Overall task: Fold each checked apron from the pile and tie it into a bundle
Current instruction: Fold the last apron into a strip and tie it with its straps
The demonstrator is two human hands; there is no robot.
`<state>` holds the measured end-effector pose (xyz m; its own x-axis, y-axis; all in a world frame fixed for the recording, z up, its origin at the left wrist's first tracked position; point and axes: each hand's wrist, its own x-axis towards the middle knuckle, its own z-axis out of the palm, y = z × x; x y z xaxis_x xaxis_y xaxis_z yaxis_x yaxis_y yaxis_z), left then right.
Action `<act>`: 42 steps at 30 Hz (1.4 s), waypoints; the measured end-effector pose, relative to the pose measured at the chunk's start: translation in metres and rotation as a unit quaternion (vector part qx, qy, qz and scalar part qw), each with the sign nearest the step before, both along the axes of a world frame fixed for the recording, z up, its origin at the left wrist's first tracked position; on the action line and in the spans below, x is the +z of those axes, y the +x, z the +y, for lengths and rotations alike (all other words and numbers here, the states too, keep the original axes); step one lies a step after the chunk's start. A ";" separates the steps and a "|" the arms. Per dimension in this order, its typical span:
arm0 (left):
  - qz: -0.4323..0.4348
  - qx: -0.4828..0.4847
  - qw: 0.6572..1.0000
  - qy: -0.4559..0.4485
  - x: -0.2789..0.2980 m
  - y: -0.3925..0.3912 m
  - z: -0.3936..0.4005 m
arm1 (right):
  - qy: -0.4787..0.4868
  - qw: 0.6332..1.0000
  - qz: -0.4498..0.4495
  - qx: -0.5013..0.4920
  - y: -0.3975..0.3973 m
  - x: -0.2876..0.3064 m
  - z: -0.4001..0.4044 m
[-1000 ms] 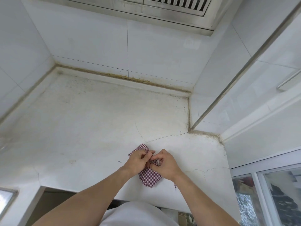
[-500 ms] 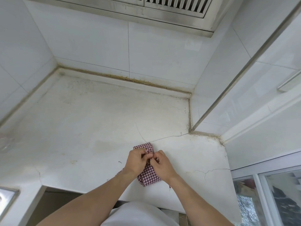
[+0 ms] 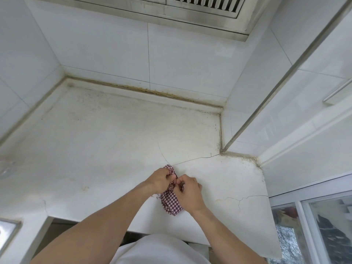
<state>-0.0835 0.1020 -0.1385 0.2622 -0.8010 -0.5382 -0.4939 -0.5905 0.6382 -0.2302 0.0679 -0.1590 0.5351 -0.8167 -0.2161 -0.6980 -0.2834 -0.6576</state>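
Checked apron [image 3: 170,201] was folded small, sat lower centre of frame on cracked white counter [image 3: 106,141], near front edge. My left hand [image 3: 159,180] gripped its top, right hand [image 3: 188,192] pinched tie strip beside it, fingers curled tight. Range hood [image 3: 190,14] top of frame, window [image 3: 314,231] lower right.
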 end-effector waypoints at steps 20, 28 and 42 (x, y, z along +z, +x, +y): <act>0.052 0.185 0.981 -0.036 -0.008 0.006 0.000 | 0.007 0.995 -0.013 0.098 -0.006 0.008 -0.003; 0.066 0.205 0.976 -0.035 0.000 0.008 -0.001 | 0.269 0.943 -0.168 -0.102 -0.008 0.028 -0.010; 0.096 0.319 0.941 -0.063 -0.007 0.026 -0.003 | 0.308 0.950 -0.042 0.003 -0.027 0.025 -0.026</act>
<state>-0.0573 0.0994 -0.1450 0.6187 -0.5745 -0.5359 0.0676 -0.6407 0.7648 -0.2574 0.0420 -0.1342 0.5753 -0.5457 -0.6093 -0.6357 0.1706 -0.7529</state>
